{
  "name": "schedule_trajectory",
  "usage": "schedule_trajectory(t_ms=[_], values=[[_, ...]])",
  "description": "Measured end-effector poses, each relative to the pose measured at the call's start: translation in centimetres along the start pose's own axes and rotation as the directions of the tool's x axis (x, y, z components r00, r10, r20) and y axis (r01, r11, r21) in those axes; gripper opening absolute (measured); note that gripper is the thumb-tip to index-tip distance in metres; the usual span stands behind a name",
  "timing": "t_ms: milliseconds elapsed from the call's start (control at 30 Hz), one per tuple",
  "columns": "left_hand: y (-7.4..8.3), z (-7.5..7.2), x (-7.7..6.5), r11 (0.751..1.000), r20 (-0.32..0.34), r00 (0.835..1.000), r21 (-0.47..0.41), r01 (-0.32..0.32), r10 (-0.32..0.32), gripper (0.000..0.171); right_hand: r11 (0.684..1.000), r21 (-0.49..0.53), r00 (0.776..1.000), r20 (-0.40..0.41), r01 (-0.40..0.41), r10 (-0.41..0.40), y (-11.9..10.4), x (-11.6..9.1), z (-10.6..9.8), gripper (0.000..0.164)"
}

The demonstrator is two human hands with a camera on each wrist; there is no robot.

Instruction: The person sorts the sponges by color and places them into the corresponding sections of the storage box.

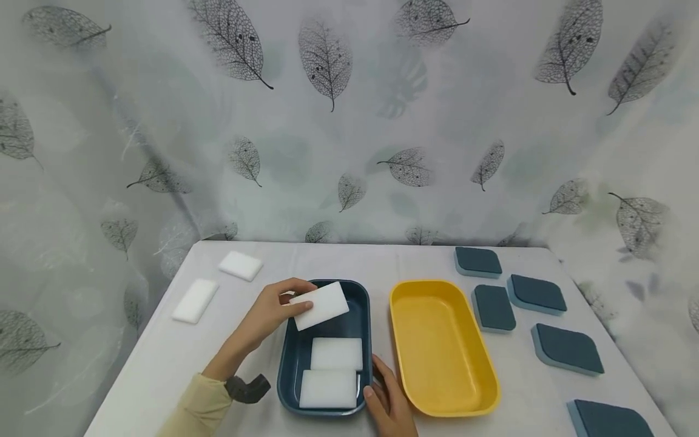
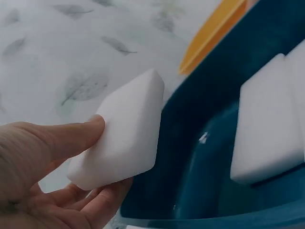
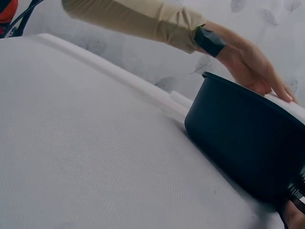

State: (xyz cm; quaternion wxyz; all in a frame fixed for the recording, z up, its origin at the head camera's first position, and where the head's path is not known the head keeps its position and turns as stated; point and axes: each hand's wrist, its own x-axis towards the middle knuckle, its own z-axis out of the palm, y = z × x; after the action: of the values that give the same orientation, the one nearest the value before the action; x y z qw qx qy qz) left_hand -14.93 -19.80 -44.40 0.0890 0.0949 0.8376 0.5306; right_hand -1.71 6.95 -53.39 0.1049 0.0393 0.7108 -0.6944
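My left hand [image 1: 278,306] pinches a white sponge block [image 1: 322,305] between thumb and fingers. It holds the block tilted over the far end of a dark blue rectangular tub [image 1: 282,370]. In the left wrist view the thumb lies on the top face of the held white sponge block [image 2: 126,129], with fingers underneath. Inside the tub, two more white sponges [image 1: 337,354] lie at the near end, one partly overlapping the other. My right hand [image 1: 392,400] grips the tub's right side near the front, thumb at the rim and fingers along the outer wall.
A yellow tub [image 1: 445,346] stands right of the blue one. Beyond it lie several dark blue sponges [image 1: 568,349] with lighter undersides. Two white sponges [image 1: 195,301] [image 1: 240,266] rest at the back left of the white table [image 1: 147,382]. A leaf-patterned curtain [image 1: 349,133] hangs behind.
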Motion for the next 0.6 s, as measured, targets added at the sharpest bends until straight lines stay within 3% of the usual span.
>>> schedule_trajectory(t_ms=[233, 600], values=[[0.8, 0.4, 2.3, 0.999, 0.108, 0.994, 0.046, -0.007, 0.002, 0.029, 0.999, -0.013, 0.999, -0.002, 0.039, -0.039, 0.1, -0.1, 0.1, 0.06], [2.5, 2.2, 5.9, 0.971, 0.149, 0.989, 0.236, -0.033, -0.002, 0.013, 0.999, 0.009, 0.999, 0.003, 0.043, -0.044, 0.5, -0.1, -0.1, 0.063]])
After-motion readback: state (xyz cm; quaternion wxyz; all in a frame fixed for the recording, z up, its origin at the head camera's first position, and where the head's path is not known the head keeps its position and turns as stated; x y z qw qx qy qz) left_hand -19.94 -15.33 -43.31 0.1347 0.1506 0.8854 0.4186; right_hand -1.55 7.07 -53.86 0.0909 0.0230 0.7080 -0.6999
